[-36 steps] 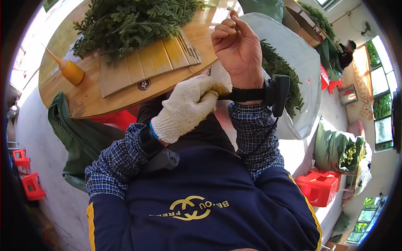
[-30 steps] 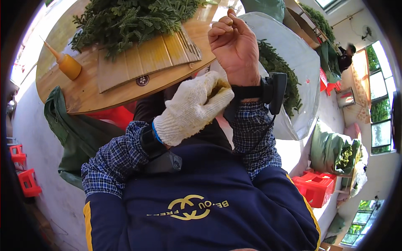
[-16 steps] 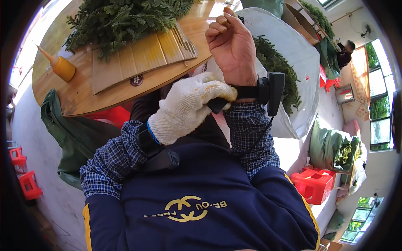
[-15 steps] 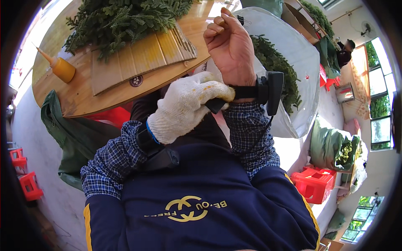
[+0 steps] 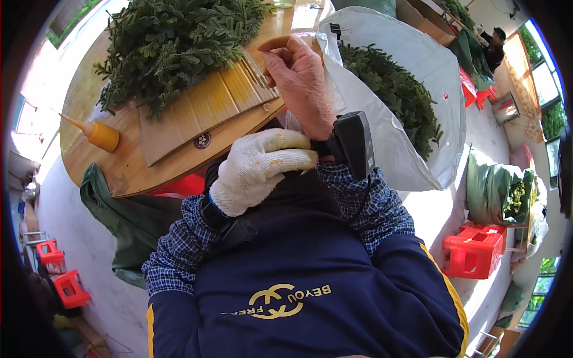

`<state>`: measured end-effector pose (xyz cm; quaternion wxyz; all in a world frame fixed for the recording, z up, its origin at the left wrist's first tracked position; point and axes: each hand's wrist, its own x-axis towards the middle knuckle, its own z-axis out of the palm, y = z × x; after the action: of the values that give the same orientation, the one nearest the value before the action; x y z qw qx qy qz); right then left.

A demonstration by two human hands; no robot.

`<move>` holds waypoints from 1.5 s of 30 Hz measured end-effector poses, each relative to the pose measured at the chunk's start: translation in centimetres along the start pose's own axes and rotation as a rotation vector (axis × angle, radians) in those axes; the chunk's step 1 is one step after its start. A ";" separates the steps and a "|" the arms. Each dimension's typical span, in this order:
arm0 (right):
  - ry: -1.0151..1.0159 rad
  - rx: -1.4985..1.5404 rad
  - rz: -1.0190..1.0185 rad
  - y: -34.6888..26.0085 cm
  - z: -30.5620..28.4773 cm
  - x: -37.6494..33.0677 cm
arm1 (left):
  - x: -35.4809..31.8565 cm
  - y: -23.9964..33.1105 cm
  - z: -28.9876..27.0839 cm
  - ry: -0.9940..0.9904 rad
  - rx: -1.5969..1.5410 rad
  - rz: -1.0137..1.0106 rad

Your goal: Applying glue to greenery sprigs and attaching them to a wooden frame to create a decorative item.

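Observation:
My left hand wears a white knit glove with yellow stains. Its fingers are closed at my right wrist, on the black wrist strap of a black device; the gripped end is mostly hidden under the glove. My right hand is bare and raised by the table's edge, its fingers loosely bent, thumb apart, nothing seen in them. Beyond it, green fir branches lie on a yellow-stained cardboard sheet. Another black device sits on my left forearm.
A round wooden table bears a yellow squeeze bottle with a pointed nozzle. At right, more fir branches lie on a whitish plastic sheet. Red stools stand on both sides. A person is at the far right.
My right hand has turned from palm showing to thumb side showing and shifted slightly left. The left hand stays at the wrist strap. The view has swung slightly, moving the surroundings.

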<state>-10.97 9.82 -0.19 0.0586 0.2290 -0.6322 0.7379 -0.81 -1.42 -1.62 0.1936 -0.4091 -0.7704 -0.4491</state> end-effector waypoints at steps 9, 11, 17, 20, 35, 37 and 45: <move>-0.102 0.171 -0.227 -4.2 0.0 -1.3 | -0.8 0.3 -0.6 -0.137 -0.374 -0.264; -0.094 0.514 -0.131 -4.3 -0.5 -0.8 | 0.0 0.9 -1.2 -0.294 -0.445 -0.303; -0.051 0.765 -0.116 -3.7 -1.7 -0.2 | 0.2 0.7 -0.3 -0.312 -0.349 -0.227; -0.041 0.790 -0.130 -4.0 -2.3 0.0 | 0.4 0.8 0.0 -0.294 -0.245 -0.140; -0.729 0.526 -0.208 -7.7 2.2 -4.5 | -1.0 0.1 0.4 0.015 -0.684 -0.484; -0.875 0.472 -0.347 -7.2 3.5 -5.2 | -0.4 -0.8 0.2 0.002 -0.566 -0.285; -1.287 0.021 -0.383 -6.8 6.4 -8.7 | -0.4 -2.2 -1.0 -0.063 -0.120 0.234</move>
<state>0.97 6.74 3.02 -0.2023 0.7320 -0.4819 0.4370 -2.44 -3.07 -2.54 0.1956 -0.5209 -0.6948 -0.4557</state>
